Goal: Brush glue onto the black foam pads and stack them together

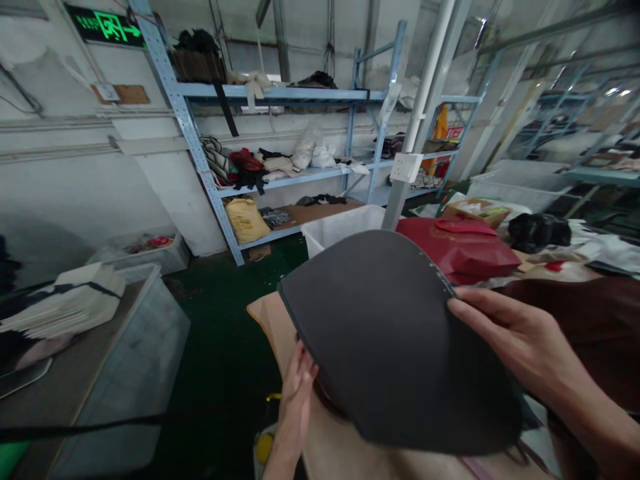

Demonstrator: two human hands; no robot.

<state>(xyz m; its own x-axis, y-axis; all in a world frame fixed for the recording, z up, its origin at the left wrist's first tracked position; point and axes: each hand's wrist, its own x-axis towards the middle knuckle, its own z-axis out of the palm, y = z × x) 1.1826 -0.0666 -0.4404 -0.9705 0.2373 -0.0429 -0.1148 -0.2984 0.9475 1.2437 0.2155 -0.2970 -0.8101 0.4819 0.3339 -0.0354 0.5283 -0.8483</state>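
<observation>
A dark grey curved panel, smooth and with a rounded end, is held up in front of me over a tan work table. My right hand pinches its right edge between thumb and fingers, beside a row of small pale marks along the rim. At the lower left edge, my left hand holds the panel with its fingertips, partly tucked behind it. Under the panel a dark reddish-brown item shows only in part; what it is I cannot tell.
Right of the table lie a red bag and brown material. A white bin stands behind the panel. Blue shelving with cloth lines the wall. On the left, a bin carries a board with stacked pale pieces.
</observation>
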